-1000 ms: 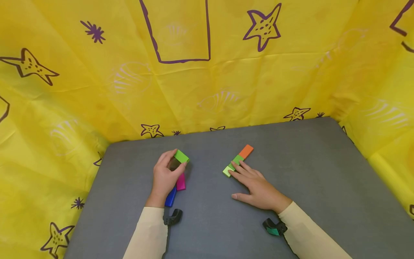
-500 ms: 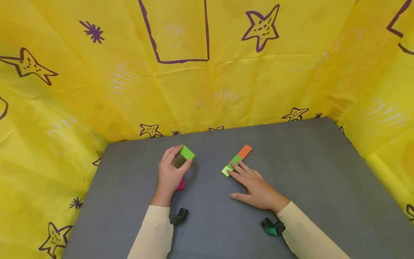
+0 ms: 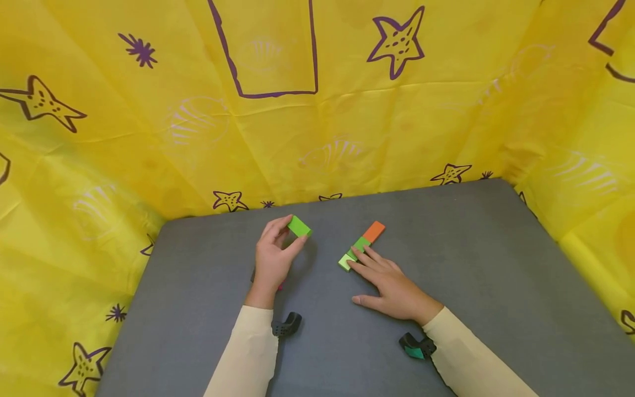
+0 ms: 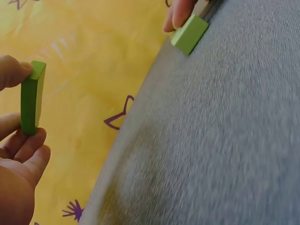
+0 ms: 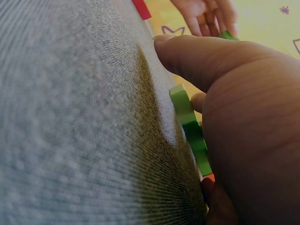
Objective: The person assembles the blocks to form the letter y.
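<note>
My left hand [image 3: 272, 258] pinches a bright green block [image 3: 300, 225] between thumb and fingertips, raised over the table left of the middle. In the left wrist view that green block [image 4: 32, 98] stands on edge between thumb and fingers. To the right, three blocks lie end to end in a slanting row: a light green block [image 3: 344, 263], a darker green block [image 3: 362, 242] and an orange block [image 3: 374, 231]. My right hand [image 3: 397, 289] has its fingers spread, with fingertips resting on the two green blocks and the thumb held apart.
A sliver of a pink block [image 3: 280, 287] shows beside my left wrist, which hides most of it. The grey table [image 3: 461, 242] runs back to a yellow cloth [image 3: 278, 143] printed with starfish and shells. Each wrist wears a black camera mount [image 3: 288, 324].
My left hand has moved right and away from me with the green block, and its wrist now covers the blue block and most of the pink one. The right hand stays on its row.
</note>
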Tool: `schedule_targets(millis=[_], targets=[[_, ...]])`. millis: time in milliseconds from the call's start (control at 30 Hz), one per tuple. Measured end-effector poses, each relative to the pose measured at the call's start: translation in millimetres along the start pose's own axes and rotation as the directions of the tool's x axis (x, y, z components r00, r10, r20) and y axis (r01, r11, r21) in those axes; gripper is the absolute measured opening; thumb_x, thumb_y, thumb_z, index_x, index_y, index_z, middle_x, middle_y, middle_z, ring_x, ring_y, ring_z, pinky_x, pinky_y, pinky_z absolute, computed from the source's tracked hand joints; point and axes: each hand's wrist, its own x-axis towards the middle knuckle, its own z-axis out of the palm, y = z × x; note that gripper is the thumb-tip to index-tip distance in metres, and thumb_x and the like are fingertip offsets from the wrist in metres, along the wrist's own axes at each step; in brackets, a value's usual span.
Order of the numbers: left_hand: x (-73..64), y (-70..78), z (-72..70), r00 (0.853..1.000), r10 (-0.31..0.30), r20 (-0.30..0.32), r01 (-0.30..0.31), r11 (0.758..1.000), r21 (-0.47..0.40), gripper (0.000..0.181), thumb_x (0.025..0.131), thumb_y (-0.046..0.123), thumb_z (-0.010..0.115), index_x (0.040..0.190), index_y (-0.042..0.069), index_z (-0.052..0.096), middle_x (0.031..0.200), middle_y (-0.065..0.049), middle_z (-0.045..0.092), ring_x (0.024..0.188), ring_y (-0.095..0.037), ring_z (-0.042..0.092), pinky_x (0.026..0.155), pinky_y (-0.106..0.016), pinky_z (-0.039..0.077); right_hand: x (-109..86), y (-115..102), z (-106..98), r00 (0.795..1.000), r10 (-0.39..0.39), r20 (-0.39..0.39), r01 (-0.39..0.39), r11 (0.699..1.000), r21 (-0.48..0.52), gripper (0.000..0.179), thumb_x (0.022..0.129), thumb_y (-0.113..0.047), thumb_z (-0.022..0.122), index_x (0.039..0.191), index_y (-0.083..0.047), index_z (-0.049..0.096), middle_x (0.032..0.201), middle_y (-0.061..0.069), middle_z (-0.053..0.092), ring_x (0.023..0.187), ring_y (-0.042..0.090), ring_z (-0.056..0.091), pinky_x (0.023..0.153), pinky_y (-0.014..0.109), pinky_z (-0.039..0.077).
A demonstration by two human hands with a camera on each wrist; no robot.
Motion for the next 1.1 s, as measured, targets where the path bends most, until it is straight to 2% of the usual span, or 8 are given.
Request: schedule_targets(millis=[233, 467, 567, 700, 933, 1100], targets=[[4.8, -4.1, 15.9, 0.997, -0.063, 0.041, 0.060, 0.995, 0.079, 0.060, 0.092, 0.001, 0.088, 0.147, -0.004, 0.065, 0.139, -0.016, 0.060, 0.134, -0.028, 0.058, 0.115, -0.038, 0.045, 0.6, 0, 0, 1.000, 0.009, 0.006, -0.009, 1.000, -0.008, 0.081, 0.103, -0.048, 0.076, 0.169, -0.017, 0.043, 0.179, 0.004, 0.024, 0.165, 0.030, 0.009, 0.122, 0.069, 0.022], [5.1, -10.7, 33.7, 0.991, -0.107, 0.085, 0.098, 0.990, 0.106, 0.061, 0.091, 0.003, 0.089, 0.146, -0.008, 0.064, 0.138, -0.018, 0.061, 0.134, -0.034, 0.058, 0.116, -0.042, 0.044, 1.2, 0, -1, 1.000, 0.005, 0.005, -0.005, 1.000, -0.008, 0.081, 0.103, -0.048, 0.076, 0.169, -0.016, 0.043, 0.179, 0.004, 0.023, 0.165, 0.031, 0.009, 0.121, 0.070, 0.022], [5.1, -16.7, 40.0, 0.986, -0.128, 0.105, 0.111, 0.981, 0.160, 0.059, 0.091, 0.005, 0.089, 0.145, -0.006, 0.066, 0.137, -0.017, 0.062, 0.133, -0.032, 0.059, 0.115, -0.041, 0.045, 1.2, 0, -1, 1.000, 0.008, 0.003, -0.008, 1.000, -0.013, 0.081, 0.103, -0.047, 0.077, 0.169, -0.016, 0.043, 0.179, 0.004, 0.024, 0.165, 0.031, 0.009, 0.121, 0.070, 0.022], [4.5, -24.7, 45.2, 0.982, -0.136, 0.134, 0.101, 0.966, 0.238, 0.058, 0.092, 0.009, 0.090, 0.144, -0.004, 0.067, 0.137, -0.014, 0.064, 0.132, -0.029, 0.061, 0.114, -0.039, 0.046, 0.8, -1, -1, 1.000, 0.013, 0.003, -0.012, 1.000, -0.013, 0.081, 0.102, -0.046, 0.077, 0.169, -0.015, 0.043, 0.178, 0.004, 0.024, 0.165, 0.030, 0.009, 0.121, 0.069, 0.022], [4.9, -32.1, 49.3, 0.976, -0.131, 0.171, 0.084, 0.962, 0.259, 0.059, 0.092, 0.012, 0.091, 0.144, -0.003, 0.068, 0.137, -0.012, 0.064, 0.132, -0.028, 0.061, 0.114, -0.042, 0.047, 1.9, -1, -1, 1.000, 0.020, 0.009, -0.020, 1.000, -0.020, 0.082, 0.102, -0.045, 0.078, 0.169, -0.015, 0.042, 0.178, 0.004, 0.024, 0.165, 0.031, 0.009, 0.121, 0.069, 0.023], [4.8, -37.9, 51.1, 0.967, -0.123, 0.221, 0.029, 0.922, 0.387, 0.059, 0.093, 0.020, 0.091, 0.145, 0.001, 0.069, 0.139, -0.009, 0.065, 0.132, -0.028, 0.061, 0.113, -0.046, 0.047, 2.1, 0, 0, 1.000, 0.023, 0.012, -0.023, 1.000, -0.016, 0.082, 0.102, -0.045, 0.078, 0.169, -0.015, 0.042, 0.178, 0.005, 0.023, 0.165, 0.032, 0.009, 0.121, 0.070, 0.023]])
